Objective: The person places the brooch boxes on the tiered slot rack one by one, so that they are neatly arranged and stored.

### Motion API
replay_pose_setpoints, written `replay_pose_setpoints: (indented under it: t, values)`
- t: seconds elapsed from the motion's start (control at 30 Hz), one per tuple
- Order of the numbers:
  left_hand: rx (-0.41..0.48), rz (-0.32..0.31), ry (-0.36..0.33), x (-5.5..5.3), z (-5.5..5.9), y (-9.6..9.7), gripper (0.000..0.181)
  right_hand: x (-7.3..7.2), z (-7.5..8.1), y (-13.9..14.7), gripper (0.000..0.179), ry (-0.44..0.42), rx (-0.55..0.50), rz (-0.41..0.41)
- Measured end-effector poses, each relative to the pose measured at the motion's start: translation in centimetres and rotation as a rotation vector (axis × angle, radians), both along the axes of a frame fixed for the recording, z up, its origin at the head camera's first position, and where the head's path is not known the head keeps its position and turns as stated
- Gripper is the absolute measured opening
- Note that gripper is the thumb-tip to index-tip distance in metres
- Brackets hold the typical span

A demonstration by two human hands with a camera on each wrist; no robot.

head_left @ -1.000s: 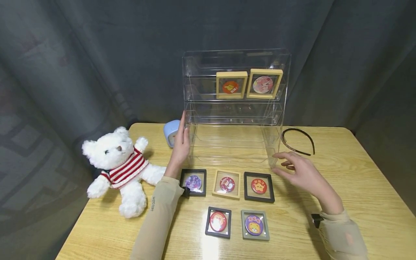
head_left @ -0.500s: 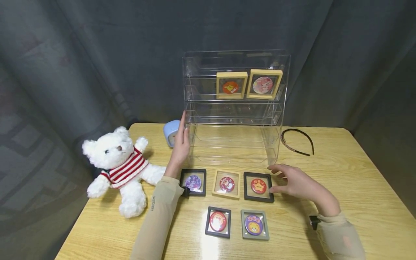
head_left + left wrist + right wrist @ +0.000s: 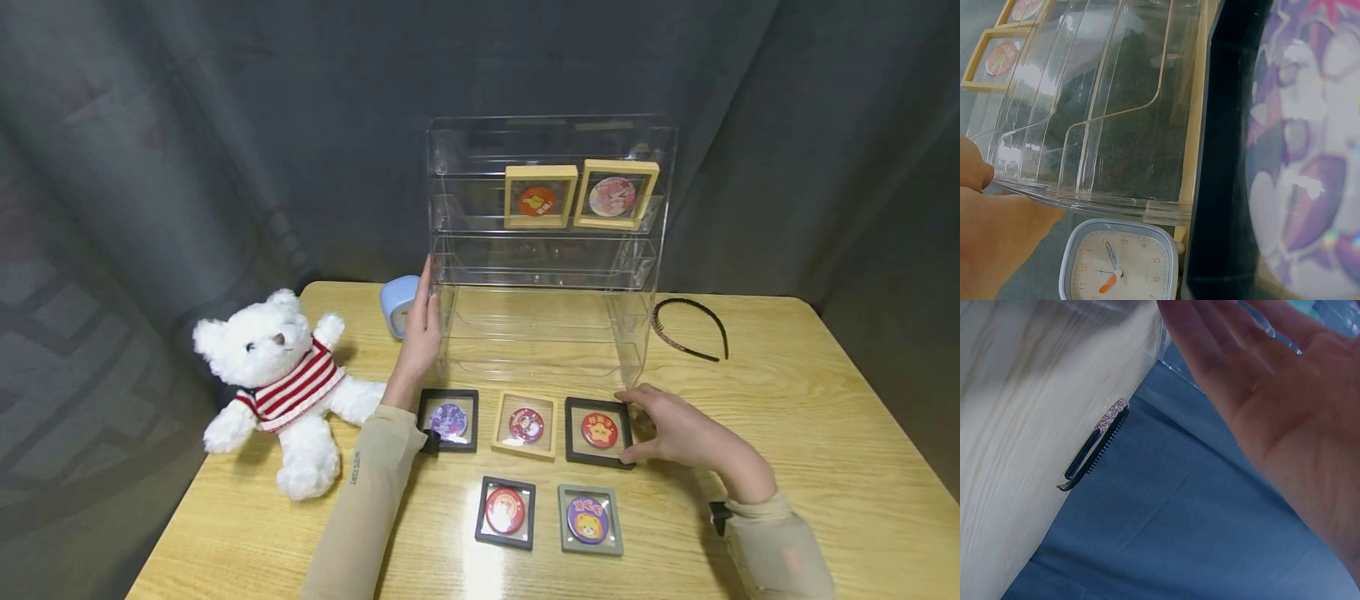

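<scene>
A clear acrylic tiered display rack (image 3: 534, 279) stands at the table's back. My left hand (image 3: 422, 337) rests along its left side, fingers straight; in the left wrist view that hand (image 3: 997, 231) is at the side panel's edge. At the front right, my right hand (image 3: 678, 425) holds a black square frame with a red star badge (image 3: 599, 430), fingertips at its top right corner and thumb at the lower right. The frame lies flat on the table. Beside it are a yellow frame (image 3: 524, 450) and a black frame with a purple badge (image 3: 448, 422).
Two yellow frames (image 3: 540, 172) (image 3: 617, 167) stand on an upper tier. Nearer lie a dark frame (image 3: 505, 512) and a grey-green frame (image 3: 589, 518). A white teddy bear (image 3: 281, 383) sits left. A blue clock (image 3: 397, 307) is behind my left hand, a headband (image 3: 690, 329) right.
My right hand has come down and left from the rack's lower right corner to the black star-badge frame, its fingers closing on the edges. My left hand stays at the rack's side.
</scene>
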State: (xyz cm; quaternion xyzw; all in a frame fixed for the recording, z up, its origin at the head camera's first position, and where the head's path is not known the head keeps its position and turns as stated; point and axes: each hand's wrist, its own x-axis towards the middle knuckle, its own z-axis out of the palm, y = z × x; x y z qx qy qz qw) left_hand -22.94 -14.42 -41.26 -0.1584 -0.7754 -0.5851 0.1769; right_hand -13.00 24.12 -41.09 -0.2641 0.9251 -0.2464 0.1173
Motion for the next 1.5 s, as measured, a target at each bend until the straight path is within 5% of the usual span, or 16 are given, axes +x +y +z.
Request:
replay_pose_setpoints:
  t: [0.47,1.5]
  values:
    - [0.011,-0.002,-0.009,0.0,0.0,0.2,0.058,0.0,-0.2,-0.7,0.100,-0.032,0.059,-0.004]
    - [-0.002,0.001,-0.028,0.2,0.0,0.1,0.059,0.2,-0.5,-1.3,0.096,0.013,-0.056,-0.021]
